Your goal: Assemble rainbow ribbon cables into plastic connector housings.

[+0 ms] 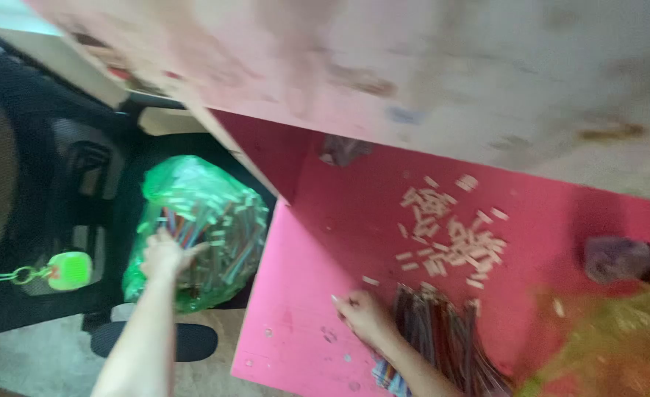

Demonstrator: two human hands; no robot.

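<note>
L hand (165, 254) in green bag (200, 228) of sticks, R hand (365, 316) on pink table (295, 323) by stick bundle (443, 338)

A small home workshop for handcraft piecework: a pink worktable (295, 294) at centre carries scattered short cut sticks (450, 231) and a bundle of long sticks (443, 331); a green plastic bag (200, 228) of cut pieces sits at left on a black mesh chair (38, 184).

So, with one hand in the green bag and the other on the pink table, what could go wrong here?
1. The left hand reaches into the green plastic bag on the black chair; the bag might tip and spill.
2. The right hand rests by the bundle of sticks near the pink table edge; some may slide off.
</note>
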